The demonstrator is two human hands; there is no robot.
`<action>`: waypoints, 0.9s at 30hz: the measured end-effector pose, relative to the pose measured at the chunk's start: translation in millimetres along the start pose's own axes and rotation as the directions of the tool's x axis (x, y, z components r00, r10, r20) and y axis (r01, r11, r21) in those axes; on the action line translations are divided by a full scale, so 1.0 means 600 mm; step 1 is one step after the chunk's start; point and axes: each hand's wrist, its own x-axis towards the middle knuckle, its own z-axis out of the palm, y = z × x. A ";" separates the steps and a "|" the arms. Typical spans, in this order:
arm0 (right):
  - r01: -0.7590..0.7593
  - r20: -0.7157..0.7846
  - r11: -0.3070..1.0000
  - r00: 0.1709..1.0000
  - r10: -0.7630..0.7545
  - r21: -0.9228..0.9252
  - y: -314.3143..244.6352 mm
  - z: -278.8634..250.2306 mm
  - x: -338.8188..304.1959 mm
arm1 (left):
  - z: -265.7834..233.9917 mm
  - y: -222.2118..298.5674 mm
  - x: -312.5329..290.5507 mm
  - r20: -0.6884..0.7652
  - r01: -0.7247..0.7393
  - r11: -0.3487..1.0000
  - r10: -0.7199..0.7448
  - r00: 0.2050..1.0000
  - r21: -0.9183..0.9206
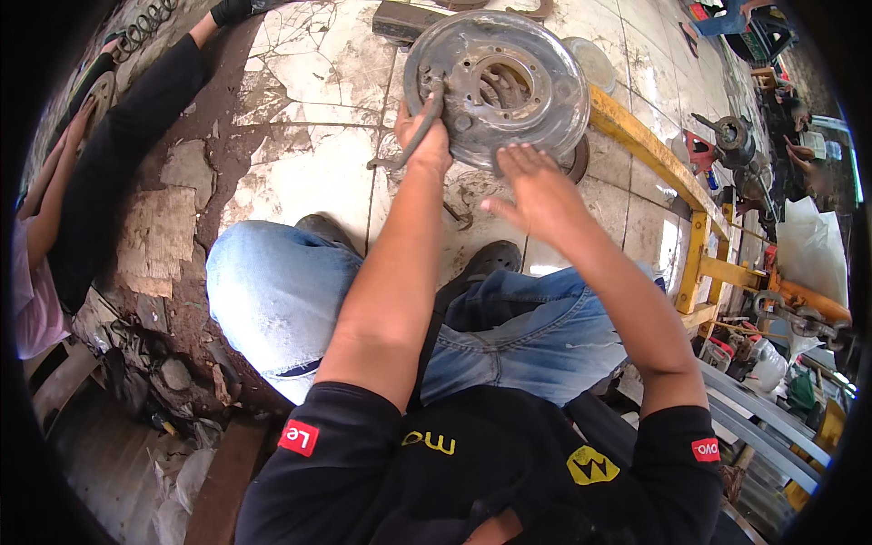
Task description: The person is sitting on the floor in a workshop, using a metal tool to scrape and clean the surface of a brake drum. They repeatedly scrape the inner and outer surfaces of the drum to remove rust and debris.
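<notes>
A round, dark metal backing plate [554,91] with a large center hole and a ring of small bolt holes is tilted up in front of me. My left hand [423,136] is closed at its lower left rim. A dark curved hose or rod [420,138] comes off the plate there and crosses over that hand; whether the fingers also pinch it I cannot tell. On the lower rim lie the outstretched fingers of my right hand [536,186], thumb spread away. Other metal parts show through the center hole.
A yellow metal frame [649,141] stands right of the plate. Beyond it are a red stand [699,150] and assorted tools. A metal block [404,20] lies behind the plate on cracked tiles [313,173]. At far left another person's hands [80,118] touch a round part.
</notes>
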 end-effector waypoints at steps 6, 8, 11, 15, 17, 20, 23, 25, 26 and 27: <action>0.044 -0.171 0.998 0.984 -0.051 -0.042 0.077 0.024 -0.005 | -0.003 -0.005 0.025 0.030 -0.056 0.986 0.051 0.998 0.156; 0.000 -0.238 0.998 0.971 0.017 0.070 0.090 0.023 -0.009 | -0.007 -0.003 0.023 0.078 -0.029 0.995 0.021 0.997 0.097; -0.012 -0.317 0.996 0.947 0.041 0.094 0.094 0.034 -0.015 | -0.008 -0.019 0.003 0.085 -0.069 0.997 0.065 0.994 0.038; -0.022 -0.439 0.992 0.896 0.074 0.124 0.081 0.052 -0.014 | -0.008 -0.054 -0.035 0.020 0.061 0.996 -0.060 0.998 -0.067; -0.002 -0.389 0.992 0.920 0.053 0.129 0.077 0.049 -0.016 | 0.003 -0.046 -0.050 0.020 0.101 0.991 -0.100 0.995 -0.086; -0.048 -0.319 0.934 0.933 0.168 0.353 0.086 0.022 -0.020 | 0.019 -0.017 -0.055 -0.051 0.173 0.981 -0.178 0.983 -0.086; -0.039 -0.303 0.902 0.935 0.184 0.430 0.099 -0.013 -0.024 | 0.018 -0.006 -0.054 -0.046 0.162 0.982 -0.166 0.985 -0.093; 0.001 -0.284 0.956 0.955 0.087 0.295 0.098 -0.010 -0.025 | 0.012 0.003 -0.044 0.007 0.175 0.978 -0.176 0.984 -0.109; 0.029 -0.248 0.985 0.969 0.014 0.169 0.091 0.005 -0.029 | 0.012 0.003 -0.040 0.006 0.172 0.980 -0.172 0.985 -0.100; 0.064 -0.202 0.997 0.978 -0.054 0.042 0.084 0.014 -0.031 | 0.012 0.003 -0.036 0.004 0.168 0.982 -0.168 0.986 -0.091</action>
